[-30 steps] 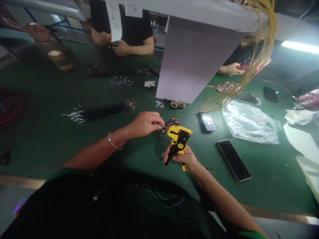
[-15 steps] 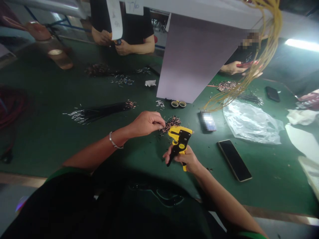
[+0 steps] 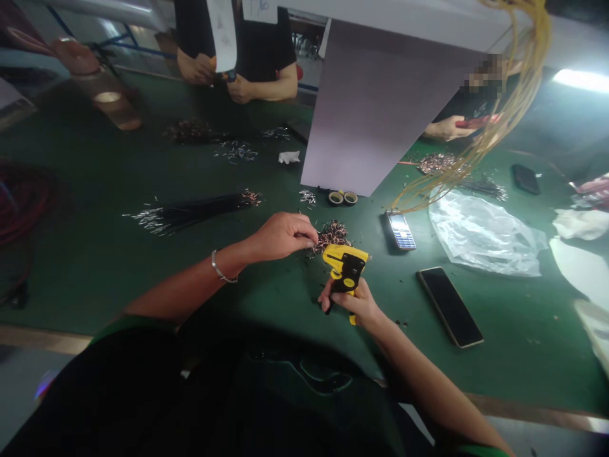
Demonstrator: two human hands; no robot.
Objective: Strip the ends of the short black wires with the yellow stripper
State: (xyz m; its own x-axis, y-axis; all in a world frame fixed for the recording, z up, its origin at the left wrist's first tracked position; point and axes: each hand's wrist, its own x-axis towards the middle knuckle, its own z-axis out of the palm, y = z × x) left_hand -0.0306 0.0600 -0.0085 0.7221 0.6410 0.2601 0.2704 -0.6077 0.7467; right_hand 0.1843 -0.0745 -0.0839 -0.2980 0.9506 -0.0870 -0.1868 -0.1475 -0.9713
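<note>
Just in front of the wire pile (image 3: 335,232): a yellow-black hand tool (image 3: 346,261), handles inside the right hand (image 3: 360,301).
That grip wraps the handles, seemingly for squeezing; the left hand's (image 3: 287,237) is pinched together at the pile's edge, contents unclear. Leftward, a dark wire bundle (image 3: 200,208) lies on the surface (image 3: 266,298), apparently within reach.

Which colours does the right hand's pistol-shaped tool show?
The pistol-shaped tool is yellow and black, head view.

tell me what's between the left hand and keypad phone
In the head view: a heap of copper-ended wires beside the left hand, then mostly bare green tabletop. The yellow wire stripper shows below.
</note>
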